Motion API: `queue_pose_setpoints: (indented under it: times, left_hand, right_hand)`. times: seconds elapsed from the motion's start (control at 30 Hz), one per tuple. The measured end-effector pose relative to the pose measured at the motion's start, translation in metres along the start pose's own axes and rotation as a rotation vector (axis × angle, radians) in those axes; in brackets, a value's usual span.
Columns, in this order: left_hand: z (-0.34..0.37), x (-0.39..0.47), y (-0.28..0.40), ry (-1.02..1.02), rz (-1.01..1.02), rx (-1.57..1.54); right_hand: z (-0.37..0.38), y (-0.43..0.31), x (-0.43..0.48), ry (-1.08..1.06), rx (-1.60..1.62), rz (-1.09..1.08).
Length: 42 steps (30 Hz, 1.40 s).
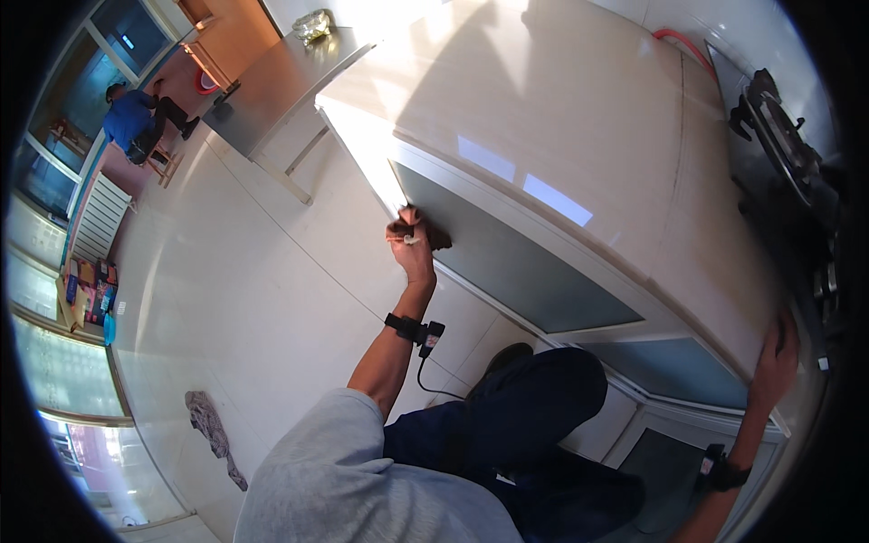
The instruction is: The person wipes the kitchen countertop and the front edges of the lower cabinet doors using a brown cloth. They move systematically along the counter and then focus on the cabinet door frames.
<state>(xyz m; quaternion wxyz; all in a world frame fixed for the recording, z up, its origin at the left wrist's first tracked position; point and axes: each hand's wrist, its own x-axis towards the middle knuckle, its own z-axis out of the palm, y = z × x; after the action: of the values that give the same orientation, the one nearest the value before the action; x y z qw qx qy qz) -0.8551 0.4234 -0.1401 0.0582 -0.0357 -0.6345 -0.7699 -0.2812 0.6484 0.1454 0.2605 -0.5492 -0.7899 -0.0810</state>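
My left hand [414, 260] is closed around a bunched reddish-brown cloth [402, 229]. It presses the cloth to the far end of a white-framed cabinet door with a grey glass panel [502, 251]. Part of the cloth is hidden by my fingers. On the right, my right hand [776, 363] rests on the front edge of the beige countertop [577, 115], close to a gas stove [781, 136]. No object shows in that hand, though its fingertips are blurred. Another glass cabinet panel [672, 366] lies between my knee and my right arm.
A metal-topped table [271, 95] stands beyond the counter. A person in blue [132, 122] sits on a wooden stool [165, 163] by the windows. A patterned rag [209, 424] lies on the tiled floor. Boxes [91, 288] stand near a white radiator [102, 214].
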Motion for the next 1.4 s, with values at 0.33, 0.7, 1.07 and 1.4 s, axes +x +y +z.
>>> queue_pose_setpoints:
  times: [0.33, 0.7, 1.07, 1.4]
  left_hand:
    - [0.038, 0.005, 0.170, -0.167, 0.451, -0.121]
    - [-0.014, -0.013, -0.059, -0.194, 0.182, 0.069]
    - [-0.021, -0.057, -0.131, -0.169, -0.836, 0.212]
    - [0.006, -0.050, 0.066, -0.291, 0.051, 0.198]
  right_hand:
    - [0.002, -0.016, -0.003, 0.059, -0.034, -0.028]
    - [0.000, 0.002, -0.003, 0.017, -0.075, -0.057]
    - [-0.005, -0.012, -0.006, 0.061, -0.046, -0.019]
    - [-0.005, -0.037, -0.003, 0.100, -0.054, 0.002]
